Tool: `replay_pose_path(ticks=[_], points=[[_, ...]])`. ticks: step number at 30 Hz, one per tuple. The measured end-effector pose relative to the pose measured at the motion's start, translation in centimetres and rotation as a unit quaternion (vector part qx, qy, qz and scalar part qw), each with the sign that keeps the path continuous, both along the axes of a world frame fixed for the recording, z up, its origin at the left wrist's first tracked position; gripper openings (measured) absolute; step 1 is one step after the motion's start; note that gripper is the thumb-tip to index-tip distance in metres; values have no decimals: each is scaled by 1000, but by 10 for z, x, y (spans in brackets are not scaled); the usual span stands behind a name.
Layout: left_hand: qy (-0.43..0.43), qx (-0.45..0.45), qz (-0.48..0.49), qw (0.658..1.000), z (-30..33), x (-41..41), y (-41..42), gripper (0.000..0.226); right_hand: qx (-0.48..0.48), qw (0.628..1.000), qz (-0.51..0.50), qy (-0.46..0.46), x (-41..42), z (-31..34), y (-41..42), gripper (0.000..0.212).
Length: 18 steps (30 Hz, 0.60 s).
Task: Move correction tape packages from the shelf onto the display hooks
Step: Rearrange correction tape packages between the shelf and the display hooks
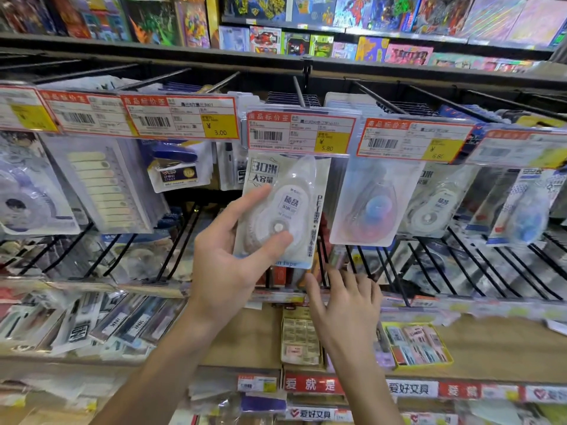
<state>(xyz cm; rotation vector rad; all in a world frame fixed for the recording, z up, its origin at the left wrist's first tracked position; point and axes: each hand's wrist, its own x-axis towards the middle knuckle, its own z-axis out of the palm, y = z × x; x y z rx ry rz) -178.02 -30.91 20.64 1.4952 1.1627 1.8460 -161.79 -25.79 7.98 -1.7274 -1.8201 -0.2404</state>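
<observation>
- left hand (227, 259) grips white correction tape package (283, 210), fingers across its front, thumb behind the left edge; package held upright, its top tucked behind the 5.80 price tag (299, 133) on the hook row
- right hand (343, 302) lower, just right of the package's bottom; fingers straight and spread, tips at the front edge of the wire rack (460, 265), holding nothing
- blue-pink tape package (372, 204) hangs on next hook right
</observation>
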Motion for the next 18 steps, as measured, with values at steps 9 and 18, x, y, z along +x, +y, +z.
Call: replay_pose_path(ticks=[9,18], points=[[-39,8,-12,999,14,11,9,51,15,1000,-5,10,-3,-4,-1,48],[-32,-18,3,999,19,15,3,51,18,999,-5,33,-3,-6,0,54]])
